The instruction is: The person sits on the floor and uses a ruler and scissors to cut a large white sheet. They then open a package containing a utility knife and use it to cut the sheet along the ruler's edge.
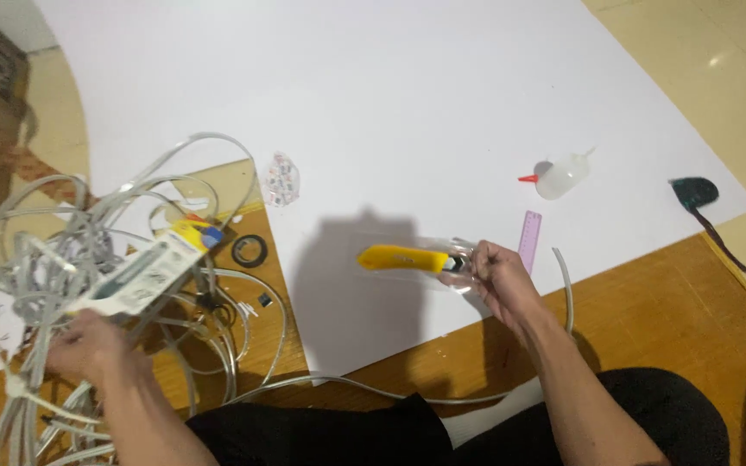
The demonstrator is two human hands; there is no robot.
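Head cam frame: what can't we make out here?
- Knife blade: the right hand covers the front end of the yellow utility knife.
- Left hand fingers: buried in the tangle of grey cables; grip unclear.
- Cable ends: cut off by the left and bottom edges.
- Small patterned scrap on the white sheet: too small and blurred.

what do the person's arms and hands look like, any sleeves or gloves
Both arms are bare to the frame edge, with no sleeves in view. The left hand and right hand wear no gloves. No rings, watch or bands show on either.
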